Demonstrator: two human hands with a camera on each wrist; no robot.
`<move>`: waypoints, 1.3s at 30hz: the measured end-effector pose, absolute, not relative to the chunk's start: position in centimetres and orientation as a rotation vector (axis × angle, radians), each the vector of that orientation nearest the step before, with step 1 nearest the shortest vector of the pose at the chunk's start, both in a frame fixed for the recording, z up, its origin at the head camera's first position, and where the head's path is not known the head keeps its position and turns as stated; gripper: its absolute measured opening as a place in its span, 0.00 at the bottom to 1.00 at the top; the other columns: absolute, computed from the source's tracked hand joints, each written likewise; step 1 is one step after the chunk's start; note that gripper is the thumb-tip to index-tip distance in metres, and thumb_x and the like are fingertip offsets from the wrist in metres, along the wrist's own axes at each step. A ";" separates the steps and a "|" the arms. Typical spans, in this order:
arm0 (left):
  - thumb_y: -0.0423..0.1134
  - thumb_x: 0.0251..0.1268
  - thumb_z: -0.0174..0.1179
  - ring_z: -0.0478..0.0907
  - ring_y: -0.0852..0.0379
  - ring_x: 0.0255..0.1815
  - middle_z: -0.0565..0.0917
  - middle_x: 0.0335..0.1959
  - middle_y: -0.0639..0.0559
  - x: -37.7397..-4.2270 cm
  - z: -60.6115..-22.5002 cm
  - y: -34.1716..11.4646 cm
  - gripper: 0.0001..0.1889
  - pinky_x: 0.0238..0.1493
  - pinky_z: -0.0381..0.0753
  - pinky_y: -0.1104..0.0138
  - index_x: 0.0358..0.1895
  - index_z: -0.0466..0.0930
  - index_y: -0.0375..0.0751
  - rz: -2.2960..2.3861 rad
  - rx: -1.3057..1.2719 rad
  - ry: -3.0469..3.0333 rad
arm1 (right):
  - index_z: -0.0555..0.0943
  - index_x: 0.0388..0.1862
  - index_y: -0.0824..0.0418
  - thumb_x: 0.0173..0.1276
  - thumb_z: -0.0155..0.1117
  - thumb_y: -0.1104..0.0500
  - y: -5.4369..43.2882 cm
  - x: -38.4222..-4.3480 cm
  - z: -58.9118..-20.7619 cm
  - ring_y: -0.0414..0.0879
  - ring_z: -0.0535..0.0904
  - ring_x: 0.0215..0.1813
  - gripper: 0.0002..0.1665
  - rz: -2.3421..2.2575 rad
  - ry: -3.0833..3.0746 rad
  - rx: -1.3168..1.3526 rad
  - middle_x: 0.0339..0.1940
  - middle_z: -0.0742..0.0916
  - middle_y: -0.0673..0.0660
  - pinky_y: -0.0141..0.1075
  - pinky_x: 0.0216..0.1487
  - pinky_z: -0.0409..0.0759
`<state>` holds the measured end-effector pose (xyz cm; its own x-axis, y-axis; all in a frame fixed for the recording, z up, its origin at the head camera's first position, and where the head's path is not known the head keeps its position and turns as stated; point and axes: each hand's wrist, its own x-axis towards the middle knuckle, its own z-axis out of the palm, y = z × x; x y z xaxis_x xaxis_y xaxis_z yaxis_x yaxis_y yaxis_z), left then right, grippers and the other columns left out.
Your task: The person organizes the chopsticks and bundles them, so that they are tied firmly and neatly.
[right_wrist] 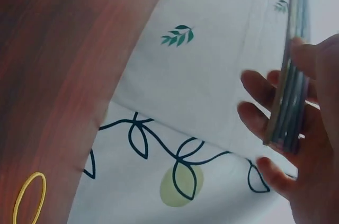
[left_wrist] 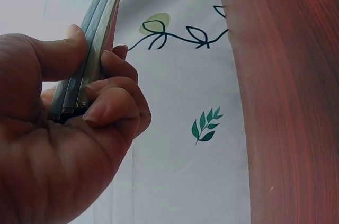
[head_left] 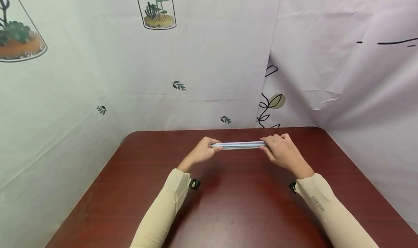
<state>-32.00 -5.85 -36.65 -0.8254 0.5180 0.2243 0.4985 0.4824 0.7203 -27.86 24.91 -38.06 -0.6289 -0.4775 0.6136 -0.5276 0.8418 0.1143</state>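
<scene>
A bundle of long, thin, straight sticks [head_left: 242, 145] in pale blue, grey and whitish tones is held level above the table; their exact kind I cannot tell. My left hand [head_left: 203, 151] grips the left end, thumb on one side and curled fingers on the other. In the left wrist view, the sticks [left_wrist: 98, 28] lie side by side with dark ends near the palm. My right hand [head_left: 283, 153] holds the other end. The right wrist view has the thumb against the bundle [right_wrist: 288, 102], with the fingers behind it, some of them spread.
Under both hands is a dark red-brown wooden table [head_left: 228, 211]. A yellow loop like a rubber band [right_wrist: 42, 192] appears low in the right wrist view. White cloth [head_left: 212, 59] printed with plants hangs behind and beside the table. Small black devices [head_left: 195, 184] sit at both wrists.
</scene>
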 end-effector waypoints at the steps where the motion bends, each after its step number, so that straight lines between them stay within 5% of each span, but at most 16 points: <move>1: 0.32 0.66 0.62 0.66 0.62 0.24 0.85 0.33 0.39 -32.0 -36.6 -5.8 0.10 0.32 0.68 0.70 0.44 0.86 0.29 1.293 0.925 2.681 | 0.83 0.48 0.65 0.65 0.66 0.51 24.7 -27.9 -38.2 0.54 0.81 0.38 0.20 0.072 -2.331 0.724 0.37 0.87 0.58 0.50 0.42 0.69; 9: 0.31 0.66 0.60 0.66 0.63 0.24 0.83 0.29 0.48 -31.9 -36.5 -5.6 0.10 0.30 0.67 0.71 0.45 0.86 0.27 1.404 0.911 2.595 | 0.79 0.56 0.68 0.67 0.53 0.40 22.7 -28.3 -39.8 0.64 0.77 0.46 0.35 -0.016 -2.077 0.611 0.48 0.84 0.66 0.57 0.45 0.72; 15: 0.31 0.67 0.60 0.66 0.63 0.25 0.86 0.34 0.43 -31.8 -35.8 -5.7 0.11 0.30 0.66 0.71 0.46 0.85 0.27 1.441 0.874 2.556 | 0.77 0.58 0.71 0.61 0.59 0.43 21.6 -28.9 -40.9 0.67 0.76 0.53 0.37 0.014 -1.917 0.529 0.57 0.81 0.68 0.61 0.53 0.69; 21: 0.31 0.68 0.59 0.68 0.62 0.29 0.87 0.37 0.43 -31.6 -35.5 -5.5 0.11 0.33 0.68 0.70 0.47 0.85 0.27 1.462 0.882 2.512 | 0.78 0.55 0.70 0.72 0.54 0.42 21.3 -29.5 -41.1 0.66 0.76 0.44 0.32 -0.020 -1.805 0.529 0.44 0.82 0.67 0.61 0.50 0.70; 27: 0.32 0.68 0.59 0.69 0.62 0.29 0.86 0.35 0.45 -31.5 -35.3 -5.3 0.11 0.34 0.69 0.70 0.46 0.86 0.28 1.419 0.907 2.535 | 0.81 0.45 0.67 0.75 0.48 0.44 21.5 -30.2 -40.8 0.62 0.70 0.26 0.28 -0.075 -1.683 0.540 0.28 0.78 0.62 0.54 0.31 0.67; 33: 0.32 0.68 0.59 0.68 0.62 0.29 0.85 0.33 0.47 -31.3 -35.0 -5.2 0.11 0.34 0.69 0.70 0.45 0.86 0.28 1.419 0.925 2.550 | 0.80 0.44 0.68 0.74 0.46 0.47 21.6 -30.5 -40.4 0.61 0.70 0.25 0.27 -0.071 -1.675 0.522 0.29 0.79 0.63 0.53 0.27 0.66; 39: 0.32 0.70 0.57 0.76 0.61 0.37 0.87 0.43 0.38 -31.4 -34.8 -5.2 0.12 0.42 0.74 0.68 0.48 0.85 0.28 1.451 0.891 2.516 | 0.76 0.34 0.67 0.76 0.42 0.40 21.6 -30.8 -39.9 0.62 0.70 0.26 0.32 -0.022 -1.664 0.500 0.27 0.78 0.62 0.53 0.32 0.68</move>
